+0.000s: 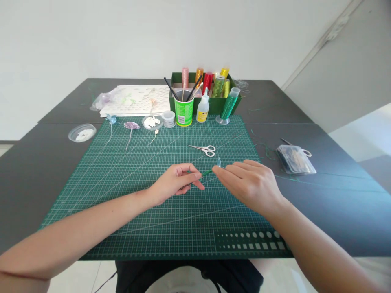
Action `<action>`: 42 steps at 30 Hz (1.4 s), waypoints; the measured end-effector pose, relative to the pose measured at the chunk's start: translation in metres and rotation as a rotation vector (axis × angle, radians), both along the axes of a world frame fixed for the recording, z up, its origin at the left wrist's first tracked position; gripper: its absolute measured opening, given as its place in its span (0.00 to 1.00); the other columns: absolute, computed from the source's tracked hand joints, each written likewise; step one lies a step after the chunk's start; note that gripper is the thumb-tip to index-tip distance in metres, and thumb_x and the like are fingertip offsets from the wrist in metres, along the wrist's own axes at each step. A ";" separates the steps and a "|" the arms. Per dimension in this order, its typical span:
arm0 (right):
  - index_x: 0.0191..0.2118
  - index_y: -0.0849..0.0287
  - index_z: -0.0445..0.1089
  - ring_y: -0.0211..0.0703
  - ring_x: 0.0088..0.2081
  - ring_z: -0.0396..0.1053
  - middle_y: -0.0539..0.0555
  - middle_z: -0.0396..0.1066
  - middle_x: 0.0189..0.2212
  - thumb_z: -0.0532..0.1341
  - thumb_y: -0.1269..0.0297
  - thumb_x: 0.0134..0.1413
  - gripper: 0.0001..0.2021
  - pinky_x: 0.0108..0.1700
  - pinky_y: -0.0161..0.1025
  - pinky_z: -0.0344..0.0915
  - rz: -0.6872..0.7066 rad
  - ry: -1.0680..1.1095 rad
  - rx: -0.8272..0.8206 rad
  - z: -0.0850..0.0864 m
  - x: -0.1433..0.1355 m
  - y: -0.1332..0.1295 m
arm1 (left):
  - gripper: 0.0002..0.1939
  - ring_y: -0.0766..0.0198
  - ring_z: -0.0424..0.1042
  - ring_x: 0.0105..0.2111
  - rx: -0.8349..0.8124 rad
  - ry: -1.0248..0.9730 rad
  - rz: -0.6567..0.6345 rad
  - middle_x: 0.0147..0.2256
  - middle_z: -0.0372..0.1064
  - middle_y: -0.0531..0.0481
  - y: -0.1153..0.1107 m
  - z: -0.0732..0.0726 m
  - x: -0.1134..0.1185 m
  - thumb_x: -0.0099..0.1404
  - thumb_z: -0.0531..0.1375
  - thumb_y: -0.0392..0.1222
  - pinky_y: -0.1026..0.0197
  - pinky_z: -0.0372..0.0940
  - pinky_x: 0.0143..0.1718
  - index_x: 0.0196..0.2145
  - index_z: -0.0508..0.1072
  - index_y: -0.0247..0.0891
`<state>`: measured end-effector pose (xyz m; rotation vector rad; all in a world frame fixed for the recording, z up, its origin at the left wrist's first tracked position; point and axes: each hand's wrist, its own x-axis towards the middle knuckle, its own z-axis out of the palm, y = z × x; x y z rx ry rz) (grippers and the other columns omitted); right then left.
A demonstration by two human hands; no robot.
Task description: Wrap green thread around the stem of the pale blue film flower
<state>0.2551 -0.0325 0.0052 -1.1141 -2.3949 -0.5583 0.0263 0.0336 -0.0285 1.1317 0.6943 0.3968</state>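
Observation:
My left hand (177, 181) pinches a thin green-wrapped wire stem (207, 173) over the green cutting mat (122, 195). A small clear petal (218, 162) sits at the stem's far tip. My right hand (250, 181) meets the stem from the right, its fingertips closed on the stem just below the petal. Both hands hover just above the mat's middle. White-handled scissors (205, 149) lie shut on the mat just beyond my hands.
Finished wire flowers (132, 126) and small dishes (152, 121) lie at the mat's far left. A green cup of tools (183, 110), a glue bottle (203, 109) and a box of thread spools (214, 87) stand behind. A clear pouch (295, 159) rests at right.

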 end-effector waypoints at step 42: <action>0.36 0.59 0.79 0.32 0.16 0.48 0.40 0.50 0.12 0.61 0.59 0.67 0.12 0.22 0.33 0.47 -0.187 0.559 -0.664 -0.015 0.025 0.017 | 0.06 0.66 0.77 0.29 0.293 0.020 -0.141 0.30 0.81 0.48 -0.005 0.012 -0.010 0.65 0.67 0.39 0.66 0.67 0.30 0.32 0.75 0.36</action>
